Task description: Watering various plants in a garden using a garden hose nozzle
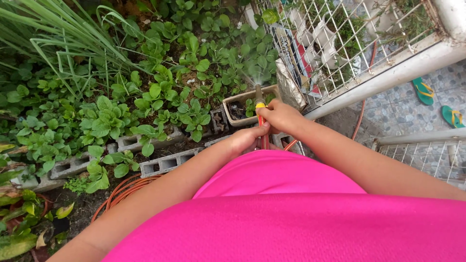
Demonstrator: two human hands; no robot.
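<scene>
Head view looks straight down past a bright pink shirt (301, 218) to both bare hands, held close together in front of the body. Her right hand (280, 116) is closed around an orange garden hose (264, 138) just behind its yellow-collared nozzle (259, 97), thumb pressed near the collar. Just below and beside it, the left hand (247, 139) curls shut around the same hose a little further back, the two hands almost touching. A fine spray (256, 77) fans out from the nozzle tip, away from the right hand, over the leafy green plants (160, 92) of the bed.

Directly beyond the right hand sits a beige rectangular planter (242, 104) holding dark soil and a small seedling. Grey hollow concrete blocks (165, 162) edge the bed, running off beyond the left hand. More loops of the orange hose lie on the dirt further out on that same side, below the left forearm. On the far side of the right hand stands a white wire mesh fence (349, 43), and well past it, on pebbled paving, lie two green flip-flops (437, 102). Long grass blades (58, 43) arch over the bed well beyond the left hand.
</scene>
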